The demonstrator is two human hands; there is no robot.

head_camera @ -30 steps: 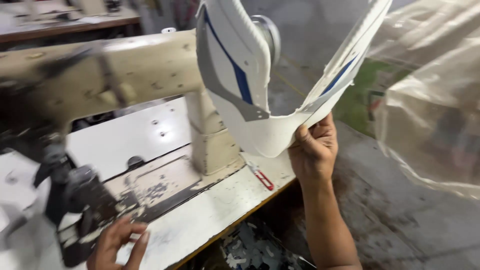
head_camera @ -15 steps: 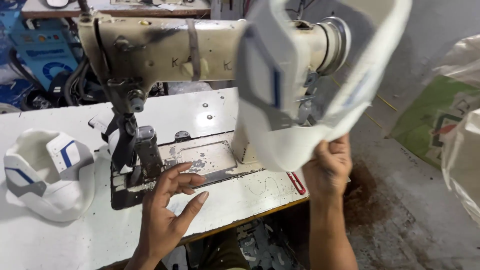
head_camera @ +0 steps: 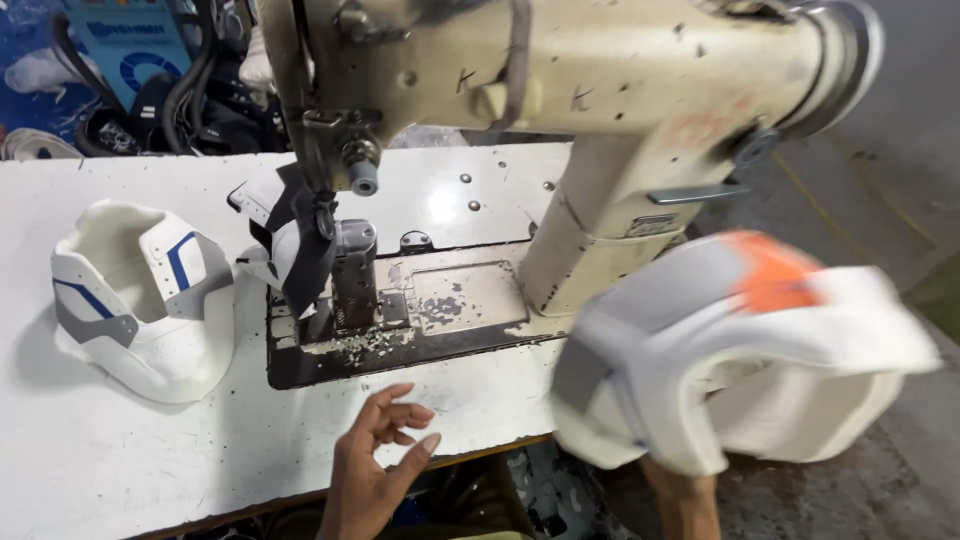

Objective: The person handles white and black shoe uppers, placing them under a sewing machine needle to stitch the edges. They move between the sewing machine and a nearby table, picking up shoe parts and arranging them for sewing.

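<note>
Here, left hand (head_camera: 375,455), fingers spread, hovers over table (head_camera: 120,450) at 6 o'clock; right hand (head_camera: 680,490), grip hidden, carries blurred shoe upper (head_camera: 740,350) at 4 o'clock.

Bare left hand (head_camera: 375,455), no glove or ring, right forearm (head_camera: 685,500) bare, sleeveless

The sewing machine (head_camera: 600,80), across the top of the frame, is cream-painted metal, scuffed and grimy, with a bare steel rim at its right end. Its bed plate (head_camera: 440,310) at centre shows chipped, flaking paint. The white table (head_camera: 130,450) looks smooth and slightly glossy. The shoe upper (head_camera: 140,300) at left is matt white leather-like sheet with grey and blue patches; the blurred one (head_camera: 740,350) at lower right looks alike, with orange.
</note>
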